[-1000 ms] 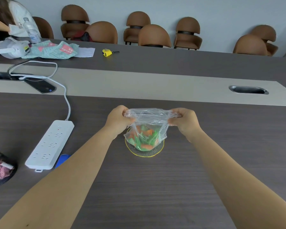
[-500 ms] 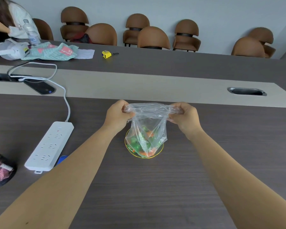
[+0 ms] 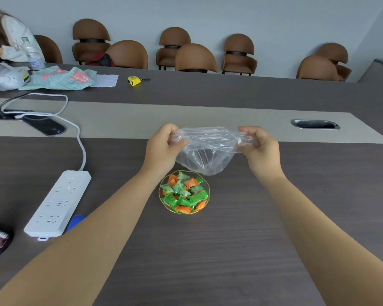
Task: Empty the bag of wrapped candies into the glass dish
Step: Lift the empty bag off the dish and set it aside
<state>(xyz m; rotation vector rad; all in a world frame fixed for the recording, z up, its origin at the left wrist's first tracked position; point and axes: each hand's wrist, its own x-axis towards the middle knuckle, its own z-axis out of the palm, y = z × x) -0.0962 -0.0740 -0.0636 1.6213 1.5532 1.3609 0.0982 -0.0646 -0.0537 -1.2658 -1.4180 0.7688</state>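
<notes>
A clear plastic bag [image 3: 205, 151] hangs stretched between my two hands above the dark table, with nothing visible inside it. My left hand [image 3: 163, 147] pinches its left corner and my right hand [image 3: 261, 149] pinches its right corner. Just below and nearer to me stands the small glass dish [image 3: 161, 200] with a gold rim. It is heaped with several green and orange wrapped candies [image 3: 184, 194]. The bag's lower edge hangs just over the dish's far rim.
A white power strip [image 3: 58, 203] with its cable lies to the left, a blue object [image 3: 75, 220] beside it. A black phone [image 3: 45, 127] rests on the beige centre strip, which has a metal cable slot [image 3: 315, 124]. A yellow tape measure [image 3: 134, 80], papers and a seated person are far left.
The bag was over the dish with the candies inside. Now both hands have lifted it up and away, the candies lie in the dish, and the bag looks empty.
</notes>
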